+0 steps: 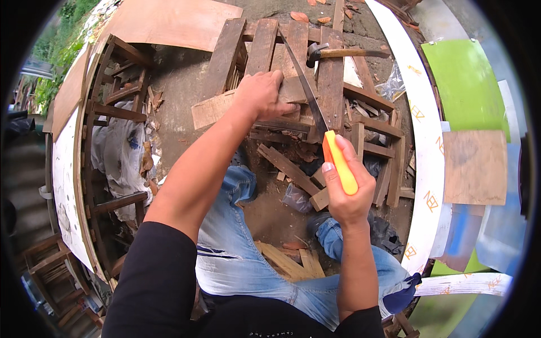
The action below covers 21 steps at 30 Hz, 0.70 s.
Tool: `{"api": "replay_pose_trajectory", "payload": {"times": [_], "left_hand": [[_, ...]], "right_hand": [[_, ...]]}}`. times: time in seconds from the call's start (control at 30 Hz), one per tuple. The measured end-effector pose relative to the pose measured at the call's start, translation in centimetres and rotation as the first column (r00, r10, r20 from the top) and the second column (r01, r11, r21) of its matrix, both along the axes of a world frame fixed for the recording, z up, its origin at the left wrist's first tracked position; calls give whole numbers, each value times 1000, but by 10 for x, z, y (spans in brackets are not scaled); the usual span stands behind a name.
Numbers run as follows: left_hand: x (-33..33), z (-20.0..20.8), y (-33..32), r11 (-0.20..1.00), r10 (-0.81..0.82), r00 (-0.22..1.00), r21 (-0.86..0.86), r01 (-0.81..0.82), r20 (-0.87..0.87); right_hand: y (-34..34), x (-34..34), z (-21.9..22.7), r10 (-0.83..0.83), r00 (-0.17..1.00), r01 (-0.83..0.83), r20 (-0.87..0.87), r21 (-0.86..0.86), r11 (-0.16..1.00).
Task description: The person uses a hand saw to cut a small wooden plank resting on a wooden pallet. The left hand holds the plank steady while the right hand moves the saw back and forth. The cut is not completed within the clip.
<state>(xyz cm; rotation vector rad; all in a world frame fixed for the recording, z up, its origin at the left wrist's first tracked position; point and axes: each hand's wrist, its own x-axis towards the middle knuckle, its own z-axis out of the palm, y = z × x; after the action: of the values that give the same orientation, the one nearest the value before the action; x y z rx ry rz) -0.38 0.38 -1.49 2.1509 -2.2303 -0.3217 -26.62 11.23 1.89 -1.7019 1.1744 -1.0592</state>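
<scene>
A pale wooden board [213, 110] lies crosswise over a dark slatted wooden bench [222, 62]. My left hand [260, 97] grips the board from above near its middle, the thumb pointing right along its near side. In my right hand [354, 194] is a handsaw [342, 164], held by its yellow and orange handle. Its long dark blade reaches up and to the left, crossing the board's right part just right of my left hand. How deep the teeth sit in the wood I cannot tell. Beyond the blade, a hammer [355, 53] rests on the bench slats.
Wood offcuts [288, 168] and a plastic cup [297, 198] lie on the ground below the bench. Dark wooden frames stand at left [118, 111] and right [383, 127]. A long white panel [422, 135] runs along the right side. A plywood sheet [169, 22] lies at the far left.
</scene>
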Motion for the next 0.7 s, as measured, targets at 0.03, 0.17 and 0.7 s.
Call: {"api": "replay_pose_trajectory", "payload": {"times": [0.03, 0.17, 0.7], "left_hand": [[0, 0, 2, 1000, 24, 1000, -18, -24, 17], [-1, 2, 3, 1000, -10, 1000, -21, 10, 19], [3, -2, 3, 998, -22, 999, -61, 21, -23]], "right_hand": [[-4, 5, -2, 7, 1000, -6, -19, 26, 1000], [24, -12, -1, -17, 998, 20, -60, 52, 998], [-20, 21, 5, 39, 998, -40, 47, 29, 999]]}}
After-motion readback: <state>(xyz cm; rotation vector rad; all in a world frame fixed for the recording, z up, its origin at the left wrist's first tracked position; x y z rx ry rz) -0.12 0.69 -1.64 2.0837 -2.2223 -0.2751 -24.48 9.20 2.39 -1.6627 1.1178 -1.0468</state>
